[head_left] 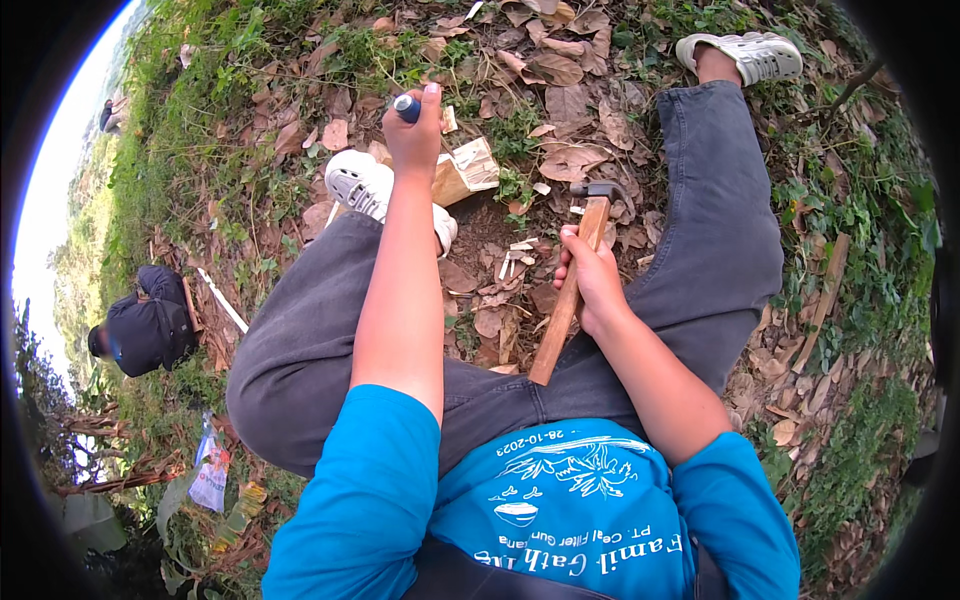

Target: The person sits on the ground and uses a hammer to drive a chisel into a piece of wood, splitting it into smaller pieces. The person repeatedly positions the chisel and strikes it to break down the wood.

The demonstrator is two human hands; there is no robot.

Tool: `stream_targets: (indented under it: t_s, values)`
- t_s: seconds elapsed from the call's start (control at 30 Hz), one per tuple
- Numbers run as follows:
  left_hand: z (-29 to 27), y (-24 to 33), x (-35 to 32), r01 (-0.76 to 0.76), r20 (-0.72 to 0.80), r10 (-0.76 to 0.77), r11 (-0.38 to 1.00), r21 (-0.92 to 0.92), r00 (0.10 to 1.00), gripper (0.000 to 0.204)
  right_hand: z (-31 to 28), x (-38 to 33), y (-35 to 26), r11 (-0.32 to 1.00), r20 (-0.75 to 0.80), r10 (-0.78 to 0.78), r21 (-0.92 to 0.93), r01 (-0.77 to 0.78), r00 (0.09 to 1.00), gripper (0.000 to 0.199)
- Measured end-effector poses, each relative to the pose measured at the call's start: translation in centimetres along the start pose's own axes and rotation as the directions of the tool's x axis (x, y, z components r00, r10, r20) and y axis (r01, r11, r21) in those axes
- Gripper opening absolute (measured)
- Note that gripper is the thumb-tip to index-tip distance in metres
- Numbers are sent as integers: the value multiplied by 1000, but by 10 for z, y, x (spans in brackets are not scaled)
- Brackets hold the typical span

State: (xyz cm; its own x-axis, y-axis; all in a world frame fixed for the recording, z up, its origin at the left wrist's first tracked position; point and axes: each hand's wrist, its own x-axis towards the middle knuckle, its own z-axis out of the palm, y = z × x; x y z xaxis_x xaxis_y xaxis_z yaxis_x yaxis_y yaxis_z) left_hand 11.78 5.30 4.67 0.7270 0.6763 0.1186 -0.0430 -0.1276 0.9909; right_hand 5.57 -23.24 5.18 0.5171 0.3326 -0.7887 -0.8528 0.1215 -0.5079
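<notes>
My left hand (412, 135) is closed around the dark blue handle of a chisel (407, 108), whose butt end sticks up out of the fist. Most of its blade is hidden behind the hand. Right beside that fist lies a pale block of wood (472, 170) with a rough, cut face, next to my white shoe (360, 185). My right hand (590, 275) grips a hammer (572, 290) by its wooden handle. The hammer's dark metal head points away from me, apart from the block, and the handle's end reaches back toward my lap.
Pale wood chips (515, 257) lie on the leaf-covered ground between my legs. Dry leaves (572, 160) and green plants surround me. A person in dark clothing (150, 320) is at the left, near a pale stick (222, 300). A plastic bag (210, 475) lies at the lower left.
</notes>
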Motion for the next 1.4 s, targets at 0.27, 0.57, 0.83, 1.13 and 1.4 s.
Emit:
stream_targets:
  t_s: [0.27, 0.57, 0.83, 1.13, 1.4]
  values:
    - [-1, -34, 9, -65, 56, 54, 977, 205, 997, 32, -2, 6, 0, 1000, -30, -4, 25, 5, 1000, 25]
    - [-3, -33, 6, -96, 5, 98, 962, 256, 995, 32, -4, 7, -2, 1000, -6, 12, -7, -12, 1000, 27]
    - [8, -24, 4, -28, -66, 47, 963, 267, 997, 37, -7, 6, -5, 1000, 6, 21, -4, -21, 1000, 27]
    - [14, -29, 16, -11, -45, 28, 939, 345, 999, 37, -12, 7, -11, 1000, 16, 2, -3, -2, 1000, 29]
    - [4, -39, 44, 86, -30, -81, 964, 252, 996, 40, -6, 7, -4, 962, 55, -12, -270, 26, 998, 25]
